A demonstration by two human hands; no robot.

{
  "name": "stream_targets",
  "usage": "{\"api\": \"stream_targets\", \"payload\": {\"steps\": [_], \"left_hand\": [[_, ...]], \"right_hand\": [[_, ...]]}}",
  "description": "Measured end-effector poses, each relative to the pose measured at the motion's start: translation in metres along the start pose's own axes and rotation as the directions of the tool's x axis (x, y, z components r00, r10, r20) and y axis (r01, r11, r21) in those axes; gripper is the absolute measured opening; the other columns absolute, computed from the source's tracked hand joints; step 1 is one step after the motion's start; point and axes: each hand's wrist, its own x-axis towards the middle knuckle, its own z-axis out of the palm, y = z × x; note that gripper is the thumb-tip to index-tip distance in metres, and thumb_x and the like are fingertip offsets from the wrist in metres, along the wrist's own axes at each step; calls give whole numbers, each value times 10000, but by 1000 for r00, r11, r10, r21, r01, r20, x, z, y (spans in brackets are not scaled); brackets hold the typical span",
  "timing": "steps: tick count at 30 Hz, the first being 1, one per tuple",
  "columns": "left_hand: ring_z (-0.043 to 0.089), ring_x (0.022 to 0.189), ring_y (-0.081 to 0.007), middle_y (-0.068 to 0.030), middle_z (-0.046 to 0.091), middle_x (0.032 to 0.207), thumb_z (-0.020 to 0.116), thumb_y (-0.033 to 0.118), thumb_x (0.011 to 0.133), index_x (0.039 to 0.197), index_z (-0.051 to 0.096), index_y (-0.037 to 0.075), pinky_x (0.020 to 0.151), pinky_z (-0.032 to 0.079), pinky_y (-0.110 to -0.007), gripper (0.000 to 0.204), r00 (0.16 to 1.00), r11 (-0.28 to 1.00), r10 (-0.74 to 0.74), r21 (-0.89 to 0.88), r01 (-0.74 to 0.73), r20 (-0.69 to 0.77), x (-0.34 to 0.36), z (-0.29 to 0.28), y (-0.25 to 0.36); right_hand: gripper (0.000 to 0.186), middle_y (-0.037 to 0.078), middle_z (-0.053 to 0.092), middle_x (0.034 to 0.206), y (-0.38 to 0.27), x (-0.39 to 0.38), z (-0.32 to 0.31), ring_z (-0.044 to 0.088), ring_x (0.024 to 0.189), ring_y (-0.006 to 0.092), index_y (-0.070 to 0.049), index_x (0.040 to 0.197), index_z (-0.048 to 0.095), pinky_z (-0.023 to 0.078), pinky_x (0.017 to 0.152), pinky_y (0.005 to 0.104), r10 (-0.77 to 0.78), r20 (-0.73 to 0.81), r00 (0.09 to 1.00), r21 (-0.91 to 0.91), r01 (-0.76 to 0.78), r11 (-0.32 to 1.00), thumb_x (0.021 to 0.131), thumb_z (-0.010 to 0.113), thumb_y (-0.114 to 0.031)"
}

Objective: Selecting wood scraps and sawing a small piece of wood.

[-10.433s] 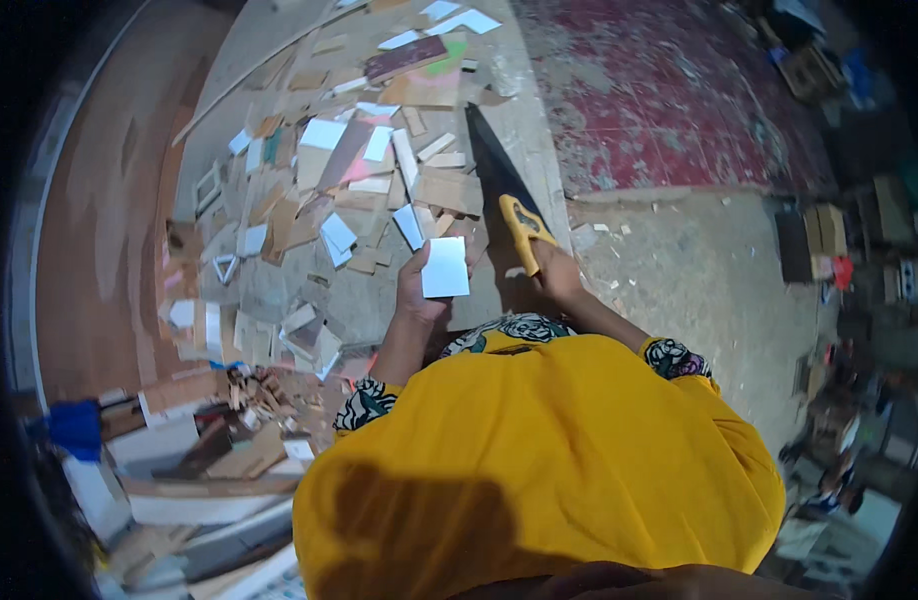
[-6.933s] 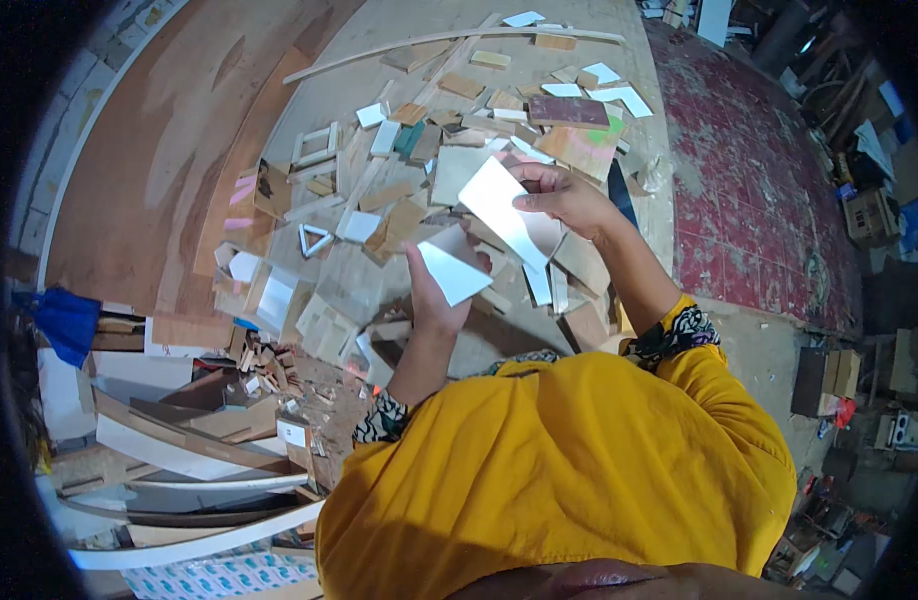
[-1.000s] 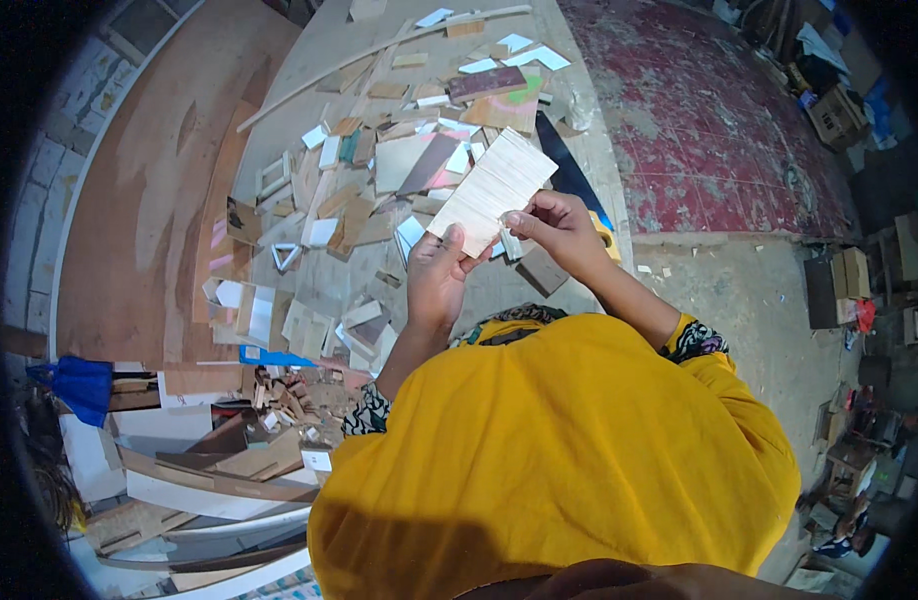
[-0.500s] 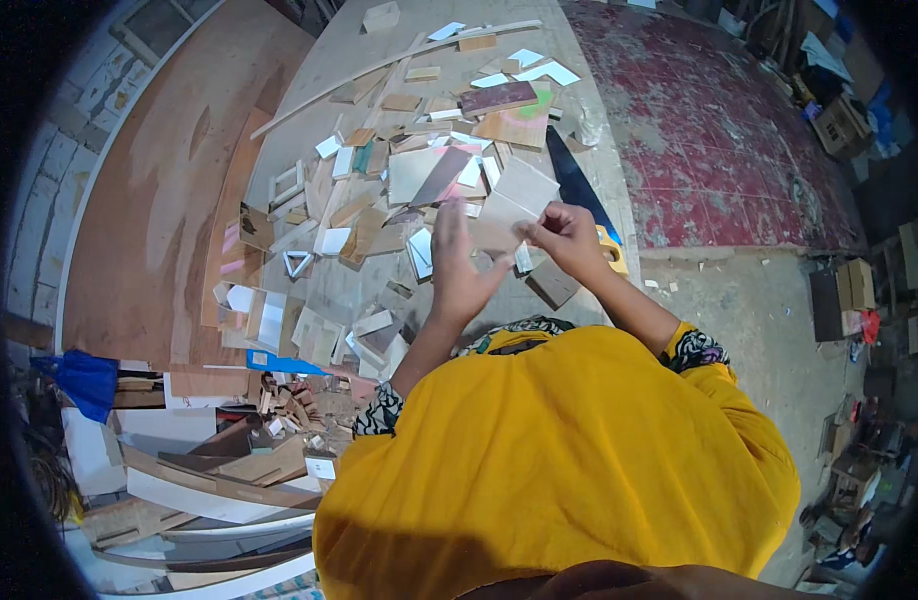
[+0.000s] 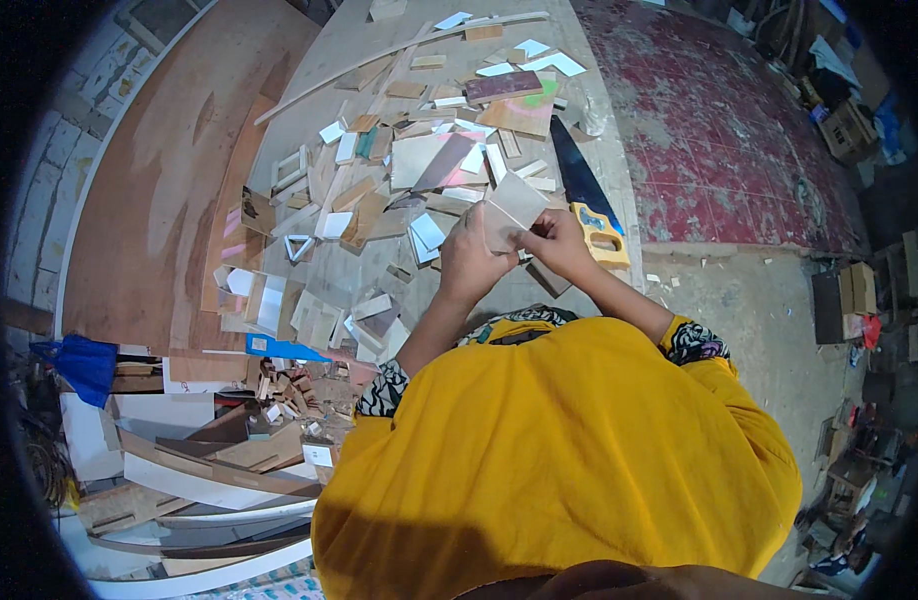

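Observation:
Above the worktable, my left hand (image 5: 469, 258) and my right hand (image 5: 559, 243) grip a pale wooden piece (image 5: 520, 199) between them. Two light surfaces meet along a straight line on it; whether it is one piece or two held together I cannot tell. My left fingers wrap its left edge and are partly hidden behind it. My right thumb and fingers pinch its lower right side. Just right of my right hand lies a handsaw (image 5: 599, 232) with a yellow handle and dark blade. Beneath my hands a brown block (image 5: 549, 279) rests on the table.
Wood offcuts, several white-faced, cover the worktable (image 5: 329, 25). Among them are a dark reddish board (image 5: 503, 87), a long thin strip (image 5: 399, 55) and a small triangular frame (image 5: 298, 247). A large plywood sheet (image 5: 169, 170) stands left. Scrap boards (image 5: 209, 470) pile up at lower left.
My left hand has gone from open and raised to closed on the wooden piece's left edge. The right hand has shifted slightly left and down, uncovering more of the saw's yellow handle.

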Motion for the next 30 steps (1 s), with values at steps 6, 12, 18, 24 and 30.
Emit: {"api": "stream_targets", "payload": {"steps": [6, 12, 18, 24, 30], "left_hand": [[560, 974, -349, -202, 563, 1071, 770, 223, 574, 1180, 442, -2, 810, 459, -406, 725, 999, 999, 38, 15, -38, 5, 2, -14, 11], [561, 984, -344, -199, 569, 1062, 787, 233, 577, 1221, 453, -11, 836, 461, -396, 766, 926, 963, 267, 46, -264, -268, 13, -32, 23], [575, 975, -330, -194, 577, 1067, 796, 239, 567, 1155, 515, -14, 820, 471, -391, 699, 931, 964, 263, 20, -266, -253, 19, -53, 34], [591, 945, -327, -197, 595, 1035, 800, 245, 561, 1131, 533, -18, 807, 477, -382, 682, 935, 960, 276, 14, -280, -224, 21, -55, 40], [611, 903, -306, -189, 616, 997, 801, 241, 565, 1113, 549, -19, 784, 487, -371, 657, 942, 961, 272, -3, -278, -194, 24, -53, 38]], "right_hand": [[238, 38, 598, 572, -6, 6, -4, 530, 501, 64, 34, 711, 648, 414, 471, 222, -27, -30, 999, 13, 27, 1000, 768, 678, -195], [272, 31, 586, 558, -51, 10, -13, 503, 499, 55, 35, 679, 635, 393, 464, 228, -90, -49, 995, -50, 88, 995, 767, 681, -218], [241, 31, 598, 575, -85, 7, -17, 507, 513, 46, 32, 691, 645, 391, 470, 216, -156, 15, 988, -47, 157, 987, 773, 680, -192], [202, 17, 597, 608, -77, 7, -23, 510, 532, 34, 20, 714, 636, 376, 472, 188, -114, 62, 992, 63, 110, 992, 798, 666, -161], [193, 44, 622, 630, -68, 9, -26, 552, 567, 62, 22, 701, 618, 430, 517, 204, -120, 73, 990, 96, 113, 989, 777, 676, -146]]}}
